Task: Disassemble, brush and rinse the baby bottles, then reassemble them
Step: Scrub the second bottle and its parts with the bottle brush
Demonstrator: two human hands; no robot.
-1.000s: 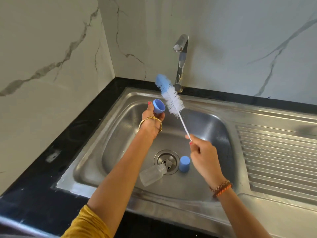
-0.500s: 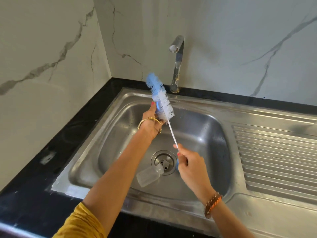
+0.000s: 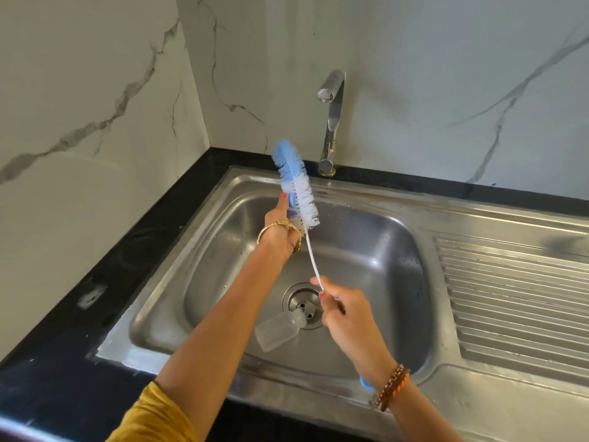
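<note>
Down at the bottom left of the frame there's a bit of yellow sleeve (image 3: 153,416), and both forearms reach up from there over the steel sink (image 3: 376,199). Lower right, the right hand (image 3: 347,317) has a beaded bracelet (image 3: 390,389) on the wrist, and its fingers are curled round the thin white wire handle of the bottle brush (image 3: 298,189), pinching it near the low end. A bit of blue peeks out under that wrist; can't tell what it is.

Just left of that hand, a clear baby bottle (image 3: 279,330) lies on its side on the sink floor, no top on it, its neck pointing up-right and sitting right at the edge of the drain (image 3: 302,304).

Further up, middle of the frame, the left hand (image 3: 280,229) with a gold bangle (image 3: 275,229) grips a small blue cap (image 3: 291,205), mostly hidden behind the bristles, fingers wrapped round it. The brush's white bristles are pressed against the cap, and the blue bristle tip sticks up past the hand toward the back rim.

Right of the basin is the ribbed draining board (image 3: 510,301). Behind it all, a black counter (image 3: 63,314) wraps the sink, a steel tap (image 3: 331,122) stands at the back, and white marble-look wall (image 3: 446,74) fills the top.
</note>
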